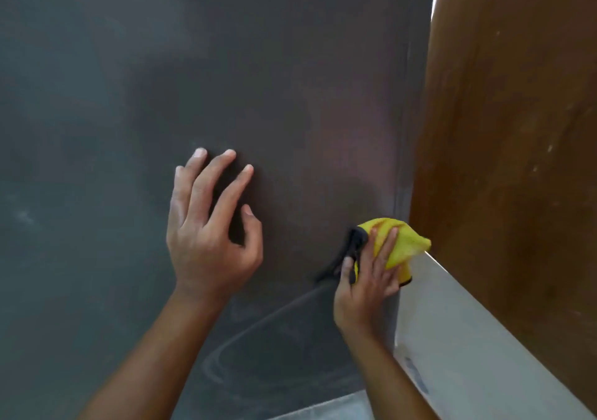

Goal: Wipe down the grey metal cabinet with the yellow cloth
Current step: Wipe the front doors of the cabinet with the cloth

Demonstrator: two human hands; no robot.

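Note:
The grey metal cabinet [161,64] fills most of the view, its flat side dusty with faint wipe streaks low down. My right hand [366,285] presses the bunched yellow cloth [399,242], which has a dark edge, against the cabinet's right edge. The fingers lie over the cloth and the thumb hooks under its dark part. My left hand [210,225] rests on the cabinet face with spread fingers, fingertips touching the metal, holding nothing.
A brown wooden panel [517,128] stands right beside the cabinet. Below it runs a pale grey ledge [468,339], slanting down to the right. A strip of light floor [329,408] shows at the bottom.

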